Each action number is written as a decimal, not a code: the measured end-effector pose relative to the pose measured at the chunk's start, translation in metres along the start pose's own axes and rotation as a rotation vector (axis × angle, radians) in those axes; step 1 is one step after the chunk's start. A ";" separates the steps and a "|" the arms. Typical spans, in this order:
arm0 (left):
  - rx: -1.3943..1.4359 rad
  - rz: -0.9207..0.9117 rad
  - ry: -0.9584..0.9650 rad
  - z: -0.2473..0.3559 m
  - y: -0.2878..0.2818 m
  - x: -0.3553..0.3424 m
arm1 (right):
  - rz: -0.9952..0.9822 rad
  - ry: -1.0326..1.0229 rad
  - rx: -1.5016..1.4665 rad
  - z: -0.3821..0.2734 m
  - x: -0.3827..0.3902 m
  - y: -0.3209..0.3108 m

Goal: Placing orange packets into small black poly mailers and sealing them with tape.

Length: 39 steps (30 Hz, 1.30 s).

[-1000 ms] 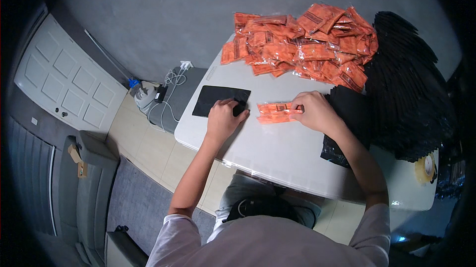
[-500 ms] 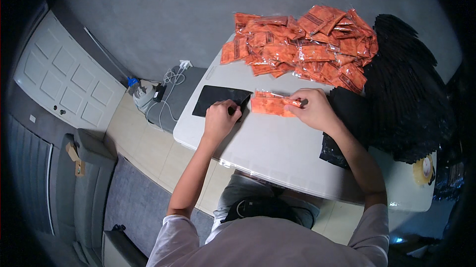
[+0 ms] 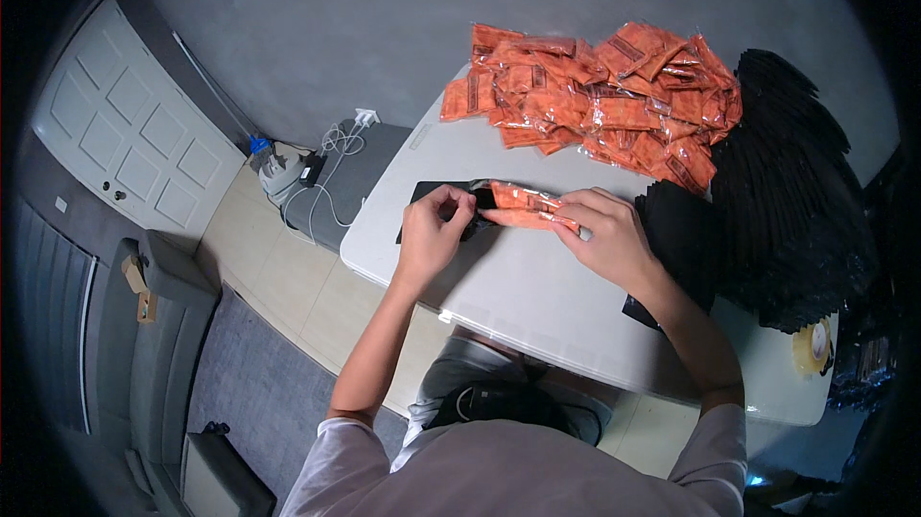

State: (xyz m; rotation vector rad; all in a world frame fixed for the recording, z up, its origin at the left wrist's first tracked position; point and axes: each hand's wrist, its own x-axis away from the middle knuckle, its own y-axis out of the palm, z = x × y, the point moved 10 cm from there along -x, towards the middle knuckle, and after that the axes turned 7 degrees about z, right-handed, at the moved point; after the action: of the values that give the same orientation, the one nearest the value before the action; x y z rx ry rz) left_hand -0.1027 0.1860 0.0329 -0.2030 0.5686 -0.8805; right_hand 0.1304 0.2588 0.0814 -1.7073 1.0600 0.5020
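My left hand (image 3: 434,225) pinches the open edge of a flat black pouch (image 3: 429,196) lying on the white table (image 3: 537,296). In my right hand (image 3: 602,234) are a few orange sachets (image 3: 526,206), their left ends right at the pouch's mouth. Both hands work close together near the table's left end.
A large heap of orange sachets (image 3: 604,100) lies at the table's far side. Stacks of black pouches (image 3: 787,200) cover the right side. A tape roll (image 3: 814,348) sits at the right edge. On the floor to the left are a grey box with chargers and cables (image 3: 331,167), a white door (image 3: 125,133) and a grey sofa (image 3: 144,354).
My right hand has carried the orange sachets leftward from the table's middle to the black pouch. My left hand has lifted the pouch's edge.
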 end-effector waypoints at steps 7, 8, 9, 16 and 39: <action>-0.082 -0.004 0.069 0.017 -0.005 -0.005 | -0.040 -0.133 0.067 -0.020 -0.002 -0.002; -0.097 -0.004 0.061 0.019 -0.006 -0.007 | -0.019 -0.175 0.054 -0.024 -0.002 -0.005; -0.113 -0.004 0.052 0.019 -0.007 -0.008 | -0.018 -0.174 0.057 -0.024 -0.002 -0.006; -0.044 -0.113 0.033 0.023 -0.001 -0.012 | 0.138 -0.476 0.269 -0.048 0.005 -0.017; -0.378 0.045 0.496 0.106 -0.001 0.016 | 0.082 -0.007 -0.053 -0.017 -0.004 -0.020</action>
State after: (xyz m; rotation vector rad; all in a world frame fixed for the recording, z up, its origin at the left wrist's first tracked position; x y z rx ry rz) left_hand -0.0370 0.1664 0.1160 -0.3147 1.2002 -0.7742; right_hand 0.1430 0.2470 0.1017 -1.7123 1.1245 0.5927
